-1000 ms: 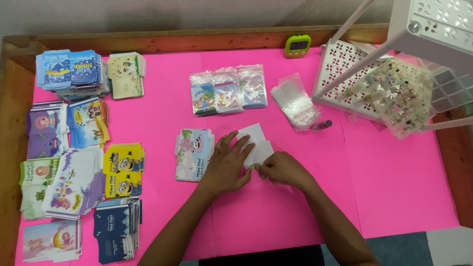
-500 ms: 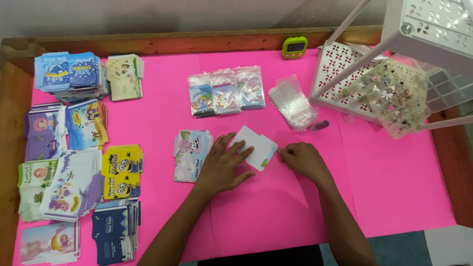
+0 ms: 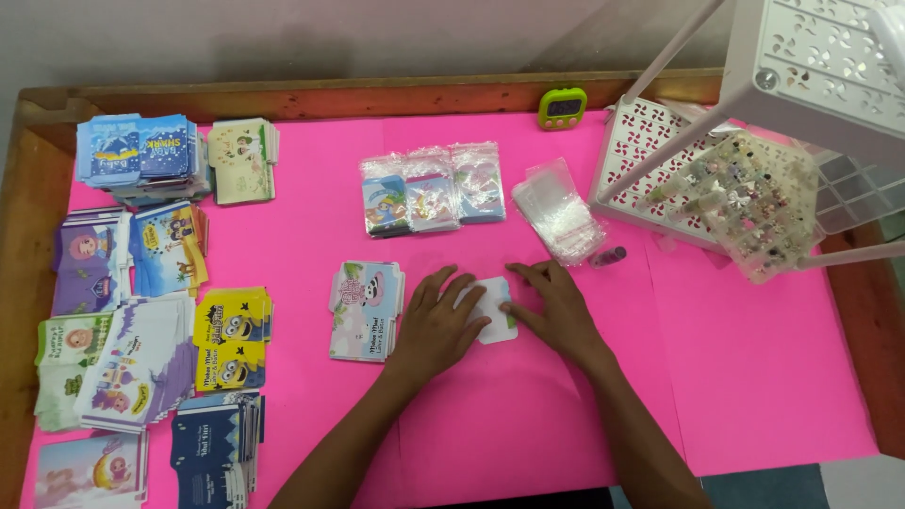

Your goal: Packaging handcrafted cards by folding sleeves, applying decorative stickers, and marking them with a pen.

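Both hands press flat, fingers spread, on a small white card at the worktop's centre, left hand at nine o'clock, right hand at three; uneven pressure could skew or crease it; a sweep could scatter the illustrated card stack just beside.

White card (pink mat)

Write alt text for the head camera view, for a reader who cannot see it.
Two bare hands, the left hand and the right hand, press a small white card flat on a pink table. Stacks of colourful cartoon cards line the left side; clear plastic bags and a white rack lie beyond.
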